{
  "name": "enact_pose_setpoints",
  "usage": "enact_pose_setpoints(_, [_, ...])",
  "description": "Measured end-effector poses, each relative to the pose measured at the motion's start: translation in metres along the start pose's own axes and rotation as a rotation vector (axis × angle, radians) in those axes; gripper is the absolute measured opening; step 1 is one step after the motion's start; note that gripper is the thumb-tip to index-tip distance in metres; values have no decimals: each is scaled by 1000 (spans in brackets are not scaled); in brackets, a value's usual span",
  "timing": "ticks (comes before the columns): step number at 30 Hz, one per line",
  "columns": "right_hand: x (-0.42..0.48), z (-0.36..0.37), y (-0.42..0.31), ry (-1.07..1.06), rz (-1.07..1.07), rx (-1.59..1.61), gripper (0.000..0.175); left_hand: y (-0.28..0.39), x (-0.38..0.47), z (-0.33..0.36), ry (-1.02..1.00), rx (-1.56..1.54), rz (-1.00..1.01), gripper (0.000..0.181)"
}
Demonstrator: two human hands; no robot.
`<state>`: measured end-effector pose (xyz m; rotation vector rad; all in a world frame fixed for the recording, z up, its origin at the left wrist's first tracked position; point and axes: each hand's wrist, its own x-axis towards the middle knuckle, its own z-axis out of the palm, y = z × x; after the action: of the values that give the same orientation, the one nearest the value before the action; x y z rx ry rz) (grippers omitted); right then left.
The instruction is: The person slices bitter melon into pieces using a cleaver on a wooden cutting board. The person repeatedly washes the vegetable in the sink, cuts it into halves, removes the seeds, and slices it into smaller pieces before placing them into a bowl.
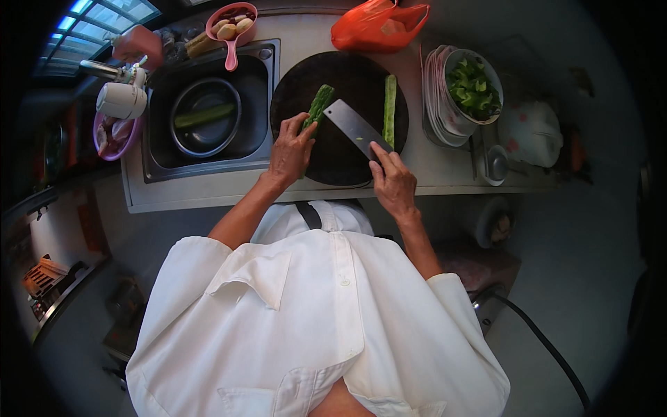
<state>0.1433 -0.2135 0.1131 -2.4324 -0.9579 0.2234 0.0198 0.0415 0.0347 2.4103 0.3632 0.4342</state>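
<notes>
My left hand (293,147) grips a bumpy green bitter melon piece (320,101) at the left side of a round dark cutting board (349,73). The melon slants, its upper end pointing away from me. In my right hand (393,180) is a cleaver (350,122), its broad metal blade angled up and left over the board's middle, close to the melon. A small green scrap sticks to the blade. Another long green melon piece (390,104), its pale inner side showing, lies along the board's right side, partly behind the cleaver and my right hand.
Left, a sink (151,167) holds a metal bowl (237,122) with a green piece inside. A pink ladle-like strainer (231,54) rests at the sink's back edge. Behind the board sits a red plastic bag (365,31). Right are stacked plates (431,99) and a bowl (497,86) of cut greens.
</notes>
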Motion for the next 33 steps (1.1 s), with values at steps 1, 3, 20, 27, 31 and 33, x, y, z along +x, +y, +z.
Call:
enact_pose_setpoints(1, [6,12,-4,-6,-48,11,40,-1,-4,-1,16,26,105,47])
enact_pose_setpoints(3, [14,34,-6,-20,-99,36,40,-8,-11,5,-90,46,126,49])
enact_pose_setpoints(20, [65,106,27,-6,-168,16,43,-17,-24,17,-134,-1,84,47])
enact_pose_setpoints(27, [89,110,13,-23,-133,-30,41,-20,-28,22,-90,-2,68,47])
enact_pose_setpoints(31, [134,113,16,64,22,135,38,-20,-20,16,-132,-45,74,49])
enact_pose_setpoints(33, [142,125,53,146,-72,340,39,-18,-16,15,-144,-75,72,50])
